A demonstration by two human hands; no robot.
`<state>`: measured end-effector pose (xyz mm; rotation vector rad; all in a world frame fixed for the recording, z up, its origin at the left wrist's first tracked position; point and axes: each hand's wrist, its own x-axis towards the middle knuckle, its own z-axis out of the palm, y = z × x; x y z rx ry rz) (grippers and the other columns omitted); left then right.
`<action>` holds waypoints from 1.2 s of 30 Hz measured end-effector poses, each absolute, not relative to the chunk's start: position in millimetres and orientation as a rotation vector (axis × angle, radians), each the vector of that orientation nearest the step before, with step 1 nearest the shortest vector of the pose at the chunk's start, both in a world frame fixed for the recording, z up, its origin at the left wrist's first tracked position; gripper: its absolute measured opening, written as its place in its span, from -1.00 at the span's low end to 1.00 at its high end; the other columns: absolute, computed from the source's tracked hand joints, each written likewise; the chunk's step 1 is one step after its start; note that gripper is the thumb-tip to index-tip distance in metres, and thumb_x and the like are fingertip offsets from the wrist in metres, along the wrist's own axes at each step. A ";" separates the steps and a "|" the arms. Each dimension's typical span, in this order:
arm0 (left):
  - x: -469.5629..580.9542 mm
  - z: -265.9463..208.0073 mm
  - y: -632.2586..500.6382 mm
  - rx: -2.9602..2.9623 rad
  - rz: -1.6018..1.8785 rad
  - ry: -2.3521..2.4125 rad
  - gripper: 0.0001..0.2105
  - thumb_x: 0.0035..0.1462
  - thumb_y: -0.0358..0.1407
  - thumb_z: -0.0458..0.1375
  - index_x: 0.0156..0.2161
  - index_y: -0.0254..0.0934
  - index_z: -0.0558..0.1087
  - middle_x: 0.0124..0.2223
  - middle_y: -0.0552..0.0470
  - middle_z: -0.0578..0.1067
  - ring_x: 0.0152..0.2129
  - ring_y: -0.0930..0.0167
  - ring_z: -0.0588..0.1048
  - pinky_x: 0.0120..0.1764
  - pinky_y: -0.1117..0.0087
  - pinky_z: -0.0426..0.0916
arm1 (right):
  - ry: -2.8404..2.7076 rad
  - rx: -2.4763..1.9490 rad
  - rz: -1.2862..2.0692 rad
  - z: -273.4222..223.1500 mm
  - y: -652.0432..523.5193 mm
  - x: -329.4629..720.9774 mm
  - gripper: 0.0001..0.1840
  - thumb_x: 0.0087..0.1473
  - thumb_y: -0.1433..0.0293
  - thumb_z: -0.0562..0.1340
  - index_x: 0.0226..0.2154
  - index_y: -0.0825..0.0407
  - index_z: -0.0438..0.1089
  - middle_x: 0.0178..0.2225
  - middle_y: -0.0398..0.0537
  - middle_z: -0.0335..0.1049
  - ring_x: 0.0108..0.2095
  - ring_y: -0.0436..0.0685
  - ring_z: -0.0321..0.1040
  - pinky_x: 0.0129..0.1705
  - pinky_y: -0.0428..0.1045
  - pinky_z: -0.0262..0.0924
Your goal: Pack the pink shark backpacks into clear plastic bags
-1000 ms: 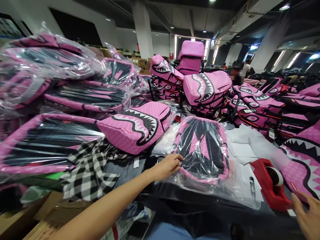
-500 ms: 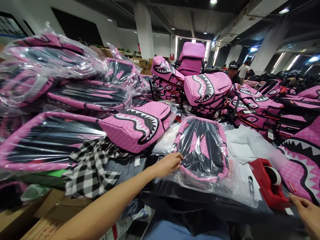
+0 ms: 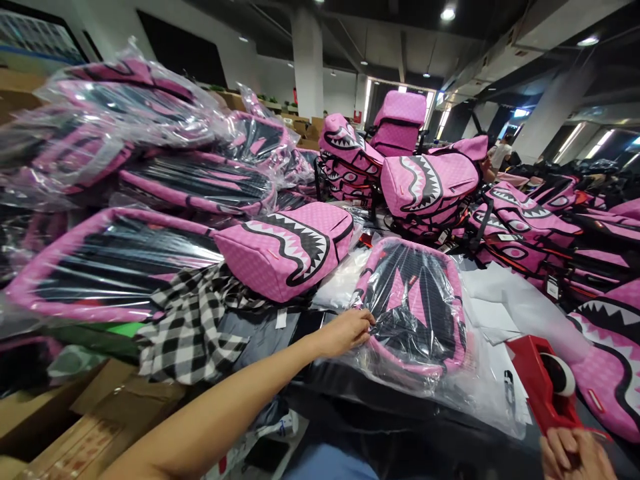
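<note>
We are pinning the bagged backpack while reaching for the tape dispenser.
Left hand is pressing its fingers, loosely curled, on the bag's near-left plastic edge, mid-tabletop; right hand, grip closing at the dispenser's near end. We are judging: be keeping plastic taut, flap flat.

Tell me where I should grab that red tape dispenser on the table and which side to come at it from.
Grip the red tape dispenser across its narrow body at the near, lower end, coming from the near right, where the right hand already touches it. The tape roll sits higher up toward the far end, so that end is bulkier. The bagged backpack crowds its left side, under the left hand.
</note>
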<state>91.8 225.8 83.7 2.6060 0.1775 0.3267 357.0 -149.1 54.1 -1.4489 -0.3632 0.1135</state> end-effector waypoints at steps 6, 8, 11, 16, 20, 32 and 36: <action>92.6 83.2 227.4 2.629 0.338 0.166 -0.81 0.27 -0.40 0.07 -0.38 -0.29 0.46 0.00 -0.08 0.53 -0.14 0.32 0.53 -0.05 0.35 0.37 | -1.619 -1.691 0.410 125.9 14.2 276.7 -0.67 0.22 0.13 0.24 -0.46 -0.03 0.29 -0.51 -0.21 0.24 -0.49 0.01 0.18 -0.44 -0.07 0.07; 92.7 82.8 226.9 2.635 0.340 0.168 -0.83 0.26 -0.40 0.09 -0.35 -0.29 0.49 -0.01 -0.08 0.53 -0.14 0.32 0.53 -0.05 0.35 0.37 | -2.006 -1.818 0.455 132.7 69.0 267.9 -0.73 0.24 0.23 0.23 -0.45 -0.03 0.29 -0.46 -0.19 0.31 -0.42 0.03 0.23 -0.37 -0.06 0.02; 93.6 80.8 226.4 2.644 0.343 0.169 -0.84 0.26 -0.40 0.10 -0.33 -0.30 0.51 -0.02 -0.09 0.54 -0.14 0.31 0.53 -0.02 0.33 0.37 | -2.163 -2.015 0.487 132.3 122.5 278.9 -0.71 0.05 0.23 0.41 -0.41 -0.05 0.29 -0.53 -0.25 0.30 -0.46 0.03 0.24 -0.42 -0.08 -0.07; 94.8 77.3 228.0 2.640 0.356 0.166 -0.81 0.27 -0.40 0.09 -0.36 -0.32 0.51 -0.01 -0.12 0.55 -0.15 0.31 0.54 -0.04 0.33 0.39 | -1.949 -2.198 0.374 130.7 118.6 298.5 -0.67 0.04 0.16 0.40 -0.35 -0.07 0.27 -0.55 -0.30 0.28 -0.52 0.02 0.21 -0.44 -0.09 -0.08; 93.7 76.7 227.7 2.630 0.359 0.151 -0.83 0.25 -0.41 0.09 -0.33 -0.30 0.51 -0.02 -0.10 0.54 -0.15 0.32 0.52 -0.02 0.32 0.38 | -1.950 -2.070 0.359 120.5 92.6 267.3 -0.78 0.09 0.26 0.35 -0.39 -0.04 0.30 -0.43 -0.20 0.42 -0.43 0.03 0.31 -0.39 -0.09 0.02; 95.4 99.6 258.9 2.111 0.390 0.418 -0.75 0.10 -0.10 0.22 -0.22 -0.23 0.50 -0.04 -0.02 0.58 -0.07 0.26 0.51 -0.02 0.32 0.35 | -1.817 -1.967 -0.057 99.1 44.4 262.0 -0.51 -0.01 -0.03 0.41 -0.16 -0.08 0.40 -0.24 -0.05 0.52 -0.22 0.25 0.50 -0.22 0.10 0.32; 110.6 95.6 290.7 1.783 0.582 0.853 -0.64 -0.10 0.03 0.29 -0.35 -0.23 0.46 -0.17 -0.02 0.56 -0.04 0.17 0.46 -0.07 0.31 0.34 | -1.171 -2.051 -0.692 72.2 -63.7 306.2 -0.51 0.25 0.14 0.18 0.20 -0.42 0.15 -0.17 -0.01 0.46 -0.12 0.43 0.47 -0.06 0.39 0.35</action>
